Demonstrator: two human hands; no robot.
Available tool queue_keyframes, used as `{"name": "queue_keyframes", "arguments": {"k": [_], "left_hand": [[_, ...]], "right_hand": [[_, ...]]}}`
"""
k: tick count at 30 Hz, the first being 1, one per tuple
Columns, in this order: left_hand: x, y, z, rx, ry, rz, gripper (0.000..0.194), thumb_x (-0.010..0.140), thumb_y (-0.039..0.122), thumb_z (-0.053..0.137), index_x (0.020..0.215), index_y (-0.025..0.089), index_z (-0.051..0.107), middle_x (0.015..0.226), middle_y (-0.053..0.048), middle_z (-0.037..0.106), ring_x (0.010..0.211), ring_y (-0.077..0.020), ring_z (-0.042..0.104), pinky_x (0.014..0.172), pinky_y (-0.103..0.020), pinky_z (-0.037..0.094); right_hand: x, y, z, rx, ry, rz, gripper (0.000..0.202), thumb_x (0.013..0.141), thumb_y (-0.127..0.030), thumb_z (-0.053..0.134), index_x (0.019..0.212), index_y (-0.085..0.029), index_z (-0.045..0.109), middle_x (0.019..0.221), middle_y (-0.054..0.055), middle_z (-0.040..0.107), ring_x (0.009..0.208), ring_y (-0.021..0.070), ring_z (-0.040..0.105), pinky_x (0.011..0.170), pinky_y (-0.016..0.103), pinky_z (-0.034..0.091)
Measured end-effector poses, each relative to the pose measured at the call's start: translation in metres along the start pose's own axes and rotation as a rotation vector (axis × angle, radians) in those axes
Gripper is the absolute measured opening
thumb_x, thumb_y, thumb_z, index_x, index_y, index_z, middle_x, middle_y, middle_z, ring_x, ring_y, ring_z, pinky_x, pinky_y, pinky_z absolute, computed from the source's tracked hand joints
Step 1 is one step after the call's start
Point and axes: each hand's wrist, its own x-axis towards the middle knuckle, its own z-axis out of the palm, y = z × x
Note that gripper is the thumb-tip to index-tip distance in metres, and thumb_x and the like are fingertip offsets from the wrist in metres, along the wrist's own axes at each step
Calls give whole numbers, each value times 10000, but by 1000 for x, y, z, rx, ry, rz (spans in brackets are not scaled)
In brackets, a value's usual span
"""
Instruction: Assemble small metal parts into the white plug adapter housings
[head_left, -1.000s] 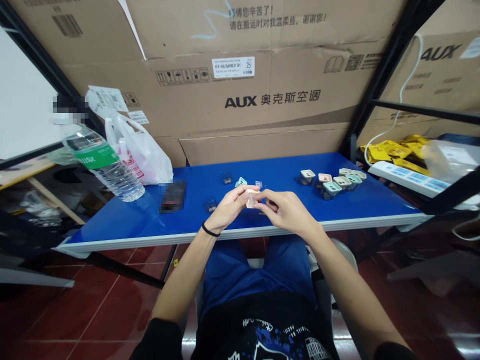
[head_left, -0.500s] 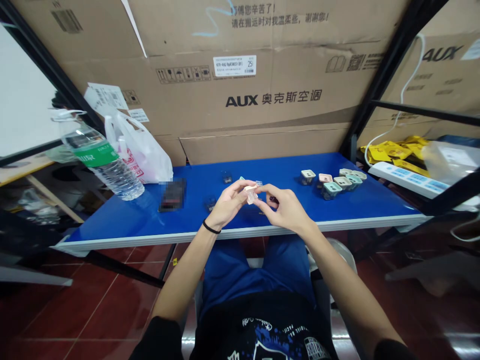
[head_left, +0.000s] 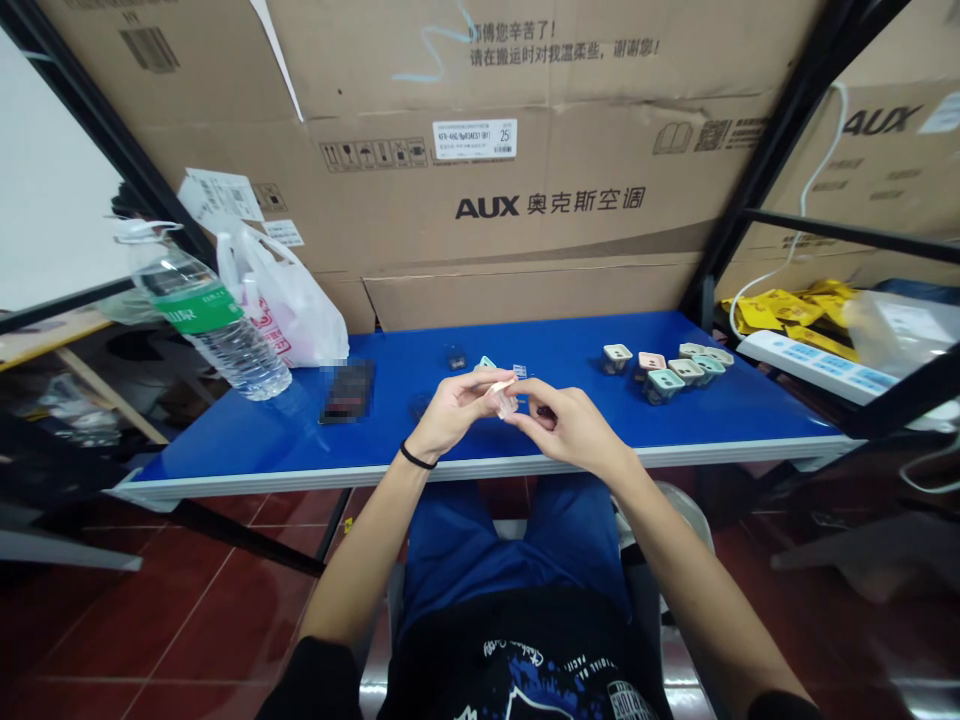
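Observation:
Above the front part of the blue table, my left hand (head_left: 450, 412) and my right hand (head_left: 566, 420) meet around a small clear plastic box (head_left: 506, 398) with a pale lid. The left thumb and fingers pinch its left side, while the right thumb and index finger press on its right side. Fingers cover much of the box, so I cannot tell whether the lid is fully seated. Just behind my hands lies a mint-green lid (head_left: 486, 363). A small transparent container (head_left: 454, 356) stands further back, and another see-through piece (head_left: 420, 405) is partly hidden by my left hand.
Several small lidded boxes (head_left: 665, 385) are grouped on the right of the blue table (head_left: 382, 440). On the left are a dark phone-like object (head_left: 347, 391), a water bottle (head_left: 217, 325) and a white plastic bag (head_left: 289, 300). A power strip (head_left: 821, 365) lies at the far right.
The small box has tilted between my fingers, and my hands have shifted slightly. Its lid now slants more. The view has moved a little; the things on the table stay put.

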Motion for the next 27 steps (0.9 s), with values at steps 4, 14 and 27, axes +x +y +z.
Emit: {"name": "queue_keyframes", "arguments": {"k": [4, 14, 27], "left_hand": [[1, -2, 1, 12, -3, 38, 432, 804, 436, 898, 1169, 218, 822, 1287, -145, 743, 1048, -253, 746, 854, -336, 633], [4, -11, 1, 36, -8, 5, 446, 831, 433, 877, 1211, 210, 808, 1193, -140, 783, 1029, -270, 762, 866, -369, 640], [9, -6, 0, -40, 60, 243, 494, 585, 345, 1036, 1043, 274, 863, 1116, -63, 720, 1037, -196, 727, 965, -317, 605]], "right_hand": [[0, -4, 1, -1, -16, -6, 278, 1015, -315, 593, 1264, -200, 642, 580, -97, 410, 490, 107, 368, 571, 252, 299], [0, -8, -2, -10, -59, 17, 260, 970, -261, 608, 1225, -218, 590, 600, -89, 482, 492, 113, 421, 589, 257, 300], [4, -8, 4, 124, 164, 135, 186, 951, -387, 676, 924, -203, 661, 515, -109, 339, 465, 89, 307, 541, 260, 300]]}}
